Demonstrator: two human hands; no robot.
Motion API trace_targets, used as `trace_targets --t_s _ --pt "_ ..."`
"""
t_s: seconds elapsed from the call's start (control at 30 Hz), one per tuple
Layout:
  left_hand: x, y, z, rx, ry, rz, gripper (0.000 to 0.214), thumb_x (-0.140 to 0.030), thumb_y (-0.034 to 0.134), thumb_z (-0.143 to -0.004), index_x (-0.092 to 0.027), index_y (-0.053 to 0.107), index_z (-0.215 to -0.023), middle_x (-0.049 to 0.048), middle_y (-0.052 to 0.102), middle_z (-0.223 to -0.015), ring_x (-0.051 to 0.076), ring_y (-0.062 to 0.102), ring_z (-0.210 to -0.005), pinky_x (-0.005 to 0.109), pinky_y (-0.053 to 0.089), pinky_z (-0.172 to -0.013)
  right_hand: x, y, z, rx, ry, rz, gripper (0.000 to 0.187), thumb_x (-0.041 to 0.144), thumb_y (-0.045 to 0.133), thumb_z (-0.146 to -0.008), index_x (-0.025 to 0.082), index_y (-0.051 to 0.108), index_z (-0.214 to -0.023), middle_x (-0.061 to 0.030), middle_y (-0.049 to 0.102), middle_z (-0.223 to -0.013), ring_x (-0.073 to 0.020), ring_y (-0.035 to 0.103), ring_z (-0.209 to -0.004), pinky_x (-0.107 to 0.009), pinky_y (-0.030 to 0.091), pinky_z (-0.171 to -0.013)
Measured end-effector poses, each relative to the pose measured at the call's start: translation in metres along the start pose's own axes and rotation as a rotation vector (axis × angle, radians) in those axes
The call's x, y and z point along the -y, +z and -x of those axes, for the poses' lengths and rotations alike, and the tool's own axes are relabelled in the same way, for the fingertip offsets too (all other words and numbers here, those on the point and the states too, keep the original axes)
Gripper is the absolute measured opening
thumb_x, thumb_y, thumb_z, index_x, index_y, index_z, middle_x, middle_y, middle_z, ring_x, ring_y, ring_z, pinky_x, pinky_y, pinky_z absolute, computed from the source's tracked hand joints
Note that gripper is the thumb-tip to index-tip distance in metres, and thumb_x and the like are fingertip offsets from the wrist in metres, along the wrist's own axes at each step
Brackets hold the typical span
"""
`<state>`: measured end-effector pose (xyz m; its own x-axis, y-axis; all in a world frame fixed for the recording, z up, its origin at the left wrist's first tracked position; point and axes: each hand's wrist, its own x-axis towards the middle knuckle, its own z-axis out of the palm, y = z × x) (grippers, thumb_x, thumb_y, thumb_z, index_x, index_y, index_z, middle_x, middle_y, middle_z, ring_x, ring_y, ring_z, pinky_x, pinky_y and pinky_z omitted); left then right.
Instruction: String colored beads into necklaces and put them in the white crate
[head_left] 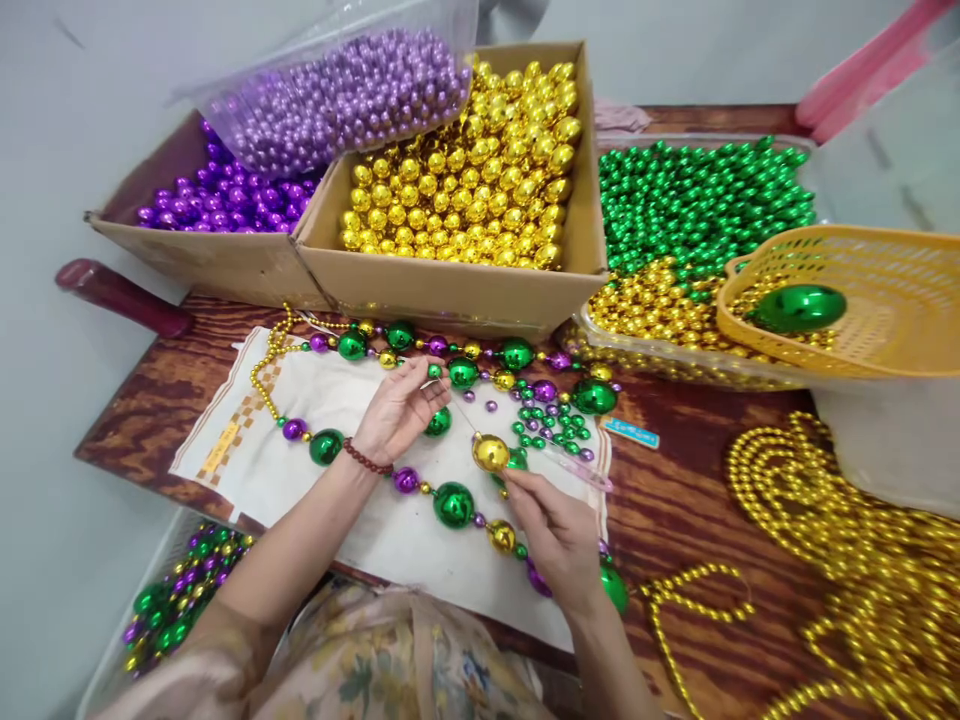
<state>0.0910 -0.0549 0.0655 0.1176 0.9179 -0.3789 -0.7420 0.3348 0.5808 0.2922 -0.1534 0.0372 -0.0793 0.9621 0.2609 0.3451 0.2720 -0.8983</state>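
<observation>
My left hand (397,405), a beaded bracelet at its wrist, is closed in a pinch on a thin thread. A small green bead (434,371) shows at its fingertips. From there the thread slants down to a large gold bead (491,453). My right hand (559,535) is closed just below that gold bead, fingertips at the strand; exactly what they pinch is partly hidden. Beneath both hands, a strung necklace of green, purple and gold beads (454,505) loops over a white cloth (397,610). Loose small green and purple beads (551,425) lie right of centre.
Cardboard boxes hold purple beads (225,205) and gold beads (457,190) at the back. On the right stand a tub of green beads (697,200) and a yellow basket (900,290). Gold bead strands (862,560) cover the right side. A bin of mixed beads (187,590) sits lower left.
</observation>
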Motion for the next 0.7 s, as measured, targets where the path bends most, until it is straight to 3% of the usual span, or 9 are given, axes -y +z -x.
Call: trace_targets --t_s 0.43,0.6,0.7 --pt "0.002 -0.005 -0.004 -0.052 0.024 -0.003 0.02 -0.022 0.083 -0.075 -0.014 0.066 -0.084 0.0002 0.069 -0.079 0.011 0.068 -0.066 0.023 0.056 -0.066 -0.007 0.008 0.002 0.026 0.007 0.047 0.018 0.019 0.056 -0.094 0.017 0.073 -0.099 -0.0008 0.07 -0.067 -0.0118 0.061 -0.05 -0.021 0.047 -0.049" --pt "0.008 -0.002 -0.001 -0.049 0.127 -0.186 0.031 -0.031 0.088 -0.067 -0.015 0.069 -0.086 -0.0015 0.066 -0.073 0.01 0.065 -0.061 0.021 0.054 -0.062 -0.012 0.012 0.001 0.047 0.093 0.035 0.02 0.025 0.054 -0.096 0.018 0.072 -0.102 0.0008 0.065 -0.063 -0.0114 0.058 -0.051 -0.021 0.046 -0.051" --pt "0.01 0.0 0.007 0.066 0.125 -0.411 0.035 -0.037 0.088 -0.066 -0.016 0.071 -0.088 0.0013 0.069 -0.078 0.011 0.065 -0.063 0.023 0.054 -0.064 -0.018 0.017 -0.007 0.075 0.171 -0.05 0.021 0.031 0.053 -0.098 0.019 0.07 -0.101 0.002 0.06 -0.06 -0.0108 0.055 -0.051 -0.02 0.045 -0.05"
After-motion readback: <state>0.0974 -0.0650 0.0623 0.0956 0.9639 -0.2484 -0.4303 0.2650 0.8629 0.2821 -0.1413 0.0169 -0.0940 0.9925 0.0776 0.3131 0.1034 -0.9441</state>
